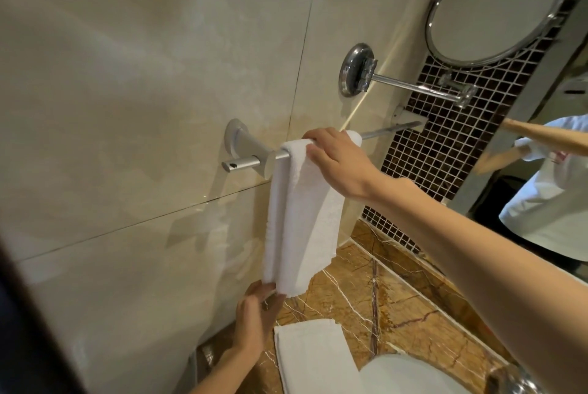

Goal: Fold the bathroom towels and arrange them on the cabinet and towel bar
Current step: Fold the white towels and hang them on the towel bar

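While the narrow white towel [302,218] hangs folded over the towel bar [391,132], both hands work on it at opposite ends. The right hand [337,161] lies palm-down across the top of the fold, fingers curled over the bar, pressing the cloth against the metal. This most likely anchors the towel so it cannot slide off while the lower end is adjusted. The left hand [257,311] pinches the bottom edge between thumb and fingers, apparently drawing the hanging layers down and level.

The towel sits near the left bracket [241,142] of the bar, close to the tiled wall [143,107]. Its long axis runs vertically, from the bar down toward the marble countertop [366,298]. The top fold lies along the bar; the free ends point downward and stop above the counter without touching it. The hanging part shows lengthwise folds, which keep the strip narrow.

A second folded towel [311,358] lies flat on the countertop directly below, beside the rim of a white basin [413,374]. A round mirror [496,5] on a swing arm projects from the wall above the bar.

Judged from the layout, the hanging step is near completion; only alignment of the lower edges remains.
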Demonstrator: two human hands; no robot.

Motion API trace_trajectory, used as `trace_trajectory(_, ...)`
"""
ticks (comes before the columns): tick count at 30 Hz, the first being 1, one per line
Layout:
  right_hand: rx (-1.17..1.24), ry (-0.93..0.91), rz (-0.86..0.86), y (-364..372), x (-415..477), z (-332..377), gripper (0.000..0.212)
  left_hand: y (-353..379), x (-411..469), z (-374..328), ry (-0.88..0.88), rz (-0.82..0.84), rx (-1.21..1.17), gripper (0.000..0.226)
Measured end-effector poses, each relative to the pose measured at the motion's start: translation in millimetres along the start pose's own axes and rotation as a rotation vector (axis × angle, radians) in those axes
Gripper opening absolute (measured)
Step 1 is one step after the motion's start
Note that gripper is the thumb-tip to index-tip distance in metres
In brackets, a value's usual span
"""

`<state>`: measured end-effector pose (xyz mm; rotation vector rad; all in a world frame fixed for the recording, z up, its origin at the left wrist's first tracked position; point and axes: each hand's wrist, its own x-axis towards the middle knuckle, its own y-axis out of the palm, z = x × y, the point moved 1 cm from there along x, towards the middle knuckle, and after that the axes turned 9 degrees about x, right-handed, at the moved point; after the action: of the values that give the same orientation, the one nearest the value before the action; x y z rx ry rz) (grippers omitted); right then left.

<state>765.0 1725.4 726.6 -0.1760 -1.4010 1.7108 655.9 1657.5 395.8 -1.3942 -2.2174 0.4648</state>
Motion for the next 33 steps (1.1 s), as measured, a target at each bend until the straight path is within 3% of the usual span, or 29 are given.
trace_trajectory(2, -0.008, 0.004, 0.009, -1, 0, 1, 0.035, 2, 2, -2, 0.060, -0.078, 0.027, 0.022)
trace_trajectory(6, -0.024, 0.010, 0.028, -2, 2, 2, 0.036, 5, 1, -2, 0.083, -0.079, 0.049, 0.019)
trace_trajectory(12, -0.015, 0.039, 0.083, -8, 7, 2, 0.036, 7, 1, 0, -0.032, -0.104, 0.020, 0.004)
trace_trajectory(20, -0.023, 0.048, 0.088, -7, 9, 3, 0.035, 0, 3, 5, -0.224, -0.112, -0.387, 0.022)
trace_trajectory(27, -0.016, 0.057, 0.094, -6, 8, 4, 0.036, -1, 9, -4, -0.266, -0.117, -0.454, 0.055)
trace_trajectory(33, 0.012, 0.028, 0.046, -3, 5, 1, 0.036, 2, 15, 3, -0.254, -0.026, -0.426, 0.019)
